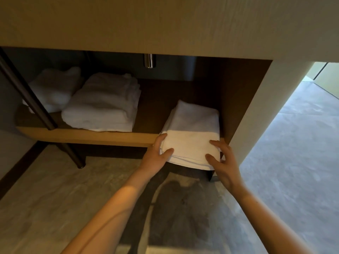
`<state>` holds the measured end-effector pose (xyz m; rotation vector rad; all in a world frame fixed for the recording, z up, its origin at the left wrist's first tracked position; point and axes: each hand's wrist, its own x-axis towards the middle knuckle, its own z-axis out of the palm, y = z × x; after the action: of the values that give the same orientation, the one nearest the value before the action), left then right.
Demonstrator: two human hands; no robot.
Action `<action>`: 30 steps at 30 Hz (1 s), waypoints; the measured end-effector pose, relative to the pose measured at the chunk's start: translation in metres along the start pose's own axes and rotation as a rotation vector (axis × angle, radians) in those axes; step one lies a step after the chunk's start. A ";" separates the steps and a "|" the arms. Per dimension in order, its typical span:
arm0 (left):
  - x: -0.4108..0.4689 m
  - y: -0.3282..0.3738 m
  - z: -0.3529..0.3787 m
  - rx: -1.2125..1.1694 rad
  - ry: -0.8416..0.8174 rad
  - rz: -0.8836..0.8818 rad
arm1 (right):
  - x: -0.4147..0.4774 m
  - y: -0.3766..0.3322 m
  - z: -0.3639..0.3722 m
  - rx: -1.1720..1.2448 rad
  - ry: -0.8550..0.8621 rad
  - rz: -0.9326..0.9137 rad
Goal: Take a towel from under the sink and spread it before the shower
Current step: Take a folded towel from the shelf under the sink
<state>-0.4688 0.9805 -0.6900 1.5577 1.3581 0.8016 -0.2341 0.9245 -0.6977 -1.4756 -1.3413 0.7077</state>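
Observation:
A folded white towel [190,132] lies at the right end of the wooden shelf [88,135] under the sink counter, its front part hanging over the shelf edge. My left hand [157,153] grips the towel's front left corner, thumb on top and fingers underneath. My right hand [222,160] holds the front right corner with the fingers spread on top. The back half of the towel rests in shadow inside the cabinet.
Two more stacks of white towels [104,105] [53,88] sit further left on the shelf. A dark metal leg [33,99] slants across the left. A chrome drain pipe [149,60] hangs from above. The cabinet's side wall [244,99] stands close on the right; stone floor [293,153] lies beyond.

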 end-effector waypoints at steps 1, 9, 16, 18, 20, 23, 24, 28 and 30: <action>-0.005 0.001 0.002 -0.056 0.002 0.011 | -0.006 0.000 -0.003 0.011 -0.003 0.022; -0.042 -0.004 0.001 -0.252 -0.160 -0.044 | -0.048 0.001 -0.036 0.124 -0.121 0.271; -0.048 0.007 0.003 -0.198 -0.353 -0.047 | -0.038 -0.022 -0.049 0.210 -0.390 0.423; -0.055 0.025 -0.001 -0.156 -0.335 -0.113 | -0.041 -0.031 -0.051 0.220 -0.377 0.434; -0.067 0.046 -0.010 -0.123 -0.334 -0.170 | -0.054 -0.047 -0.056 0.259 -0.349 0.446; -0.098 0.087 -0.030 -0.094 -0.398 -0.256 | -0.078 -0.087 -0.071 0.257 -0.366 0.505; -0.112 0.104 -0.038 -0.091 -0.409 -0.293 | -0.086 -0.104 -0.078 0.261 -0.375 0.537; -0.168 0.175 -0.066 -0.159 -0.417 -0.301 | -0.117 -0.188 -0.114 0.276 -0.414 0.617; -0.199 0.222 -0.081 -0.199 -0.423 -0.321 | -0.132 -0.243 -0.140 0.302 -0.426 0.649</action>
<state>-0.4896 0.8020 -0.4381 1.2255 1.1357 0.3684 -0.2313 0.7377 -0.4504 -1.5616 -0.9733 1.6412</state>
